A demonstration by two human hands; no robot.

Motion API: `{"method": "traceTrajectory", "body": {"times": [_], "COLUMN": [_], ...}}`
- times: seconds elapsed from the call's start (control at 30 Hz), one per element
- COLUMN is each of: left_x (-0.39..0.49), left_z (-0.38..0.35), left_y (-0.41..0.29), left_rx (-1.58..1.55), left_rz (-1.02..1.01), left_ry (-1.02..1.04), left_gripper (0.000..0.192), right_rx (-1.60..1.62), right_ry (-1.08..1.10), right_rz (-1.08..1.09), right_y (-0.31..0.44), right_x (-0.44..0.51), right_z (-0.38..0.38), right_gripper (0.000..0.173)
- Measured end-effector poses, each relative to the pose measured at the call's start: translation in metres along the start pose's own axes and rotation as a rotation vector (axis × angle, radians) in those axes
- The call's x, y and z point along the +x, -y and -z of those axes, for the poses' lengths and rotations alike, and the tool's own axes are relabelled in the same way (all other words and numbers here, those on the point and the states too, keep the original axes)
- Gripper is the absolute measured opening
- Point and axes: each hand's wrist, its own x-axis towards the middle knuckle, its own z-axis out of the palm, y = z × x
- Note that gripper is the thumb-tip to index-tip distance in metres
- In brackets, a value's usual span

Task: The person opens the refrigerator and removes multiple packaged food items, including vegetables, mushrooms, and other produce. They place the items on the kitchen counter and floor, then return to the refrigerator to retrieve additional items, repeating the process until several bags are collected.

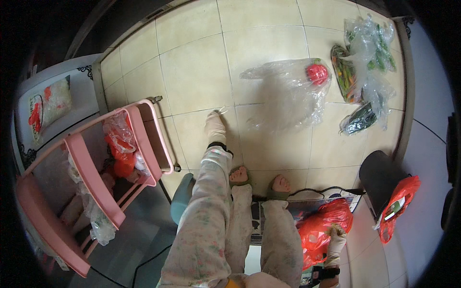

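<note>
My left hand (215, 126), in a pale glove, reaches down to the tiled floor (194, 79) in front of me. A thin whitish scrap (223, 109) shows at its fingertips; whether the fingers grip it is hard to tell. Low on the right, my gloved right hand (336, 244) is over a red plastic bag (324, 223). A small yellowish-green clump (335, 229) is held at its fingertips, against the bag. Beyond my left hand, a clear plastic bag (288, 97) lies spread on the floor with a red round vegetable or fruit (317, 74) in it.
Bagged green vegetables (381, 54), a bag of mixed long peppers (344, 72) and a wrapped dark vegetable (360, 118) lie far right. A black bin (381, 176) with a red bag (398, 205) stands at right. A pink wheeled rack (95, 180) holds bags at left, beside a teal stool (182, 198).
</note>
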Motion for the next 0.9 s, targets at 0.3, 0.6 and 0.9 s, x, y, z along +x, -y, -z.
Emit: {"method": "traceTrajectory", "body": {"times": [0.3,0.6,0.9], "left_x": [-0.117,-0.449,-0.656], "left_z": [0.074,0.306,0.472], "left_y": [-0.041,-0.169,-0.298], "left_rx": [-0.510,-0.807,-0.805], "left_rz": [0.178,-0.301,-0.959], "left_ry": [0.222,0.910,0.967], "left_gripper": [0.017,0.014,0.080], "right_rx": [0.135,0.112,0.378], "right_ry": [0.072,0.227,0.040], "right_rz": [0.066,0.277,0.391], "right_y": [0.091,0.334,0.460], "right_x": [-0.040,-0.214,-0.318], "right_z": [-0.029,-0.029,0.124], "right_gripper": [0.013,0.028,0.026]}}
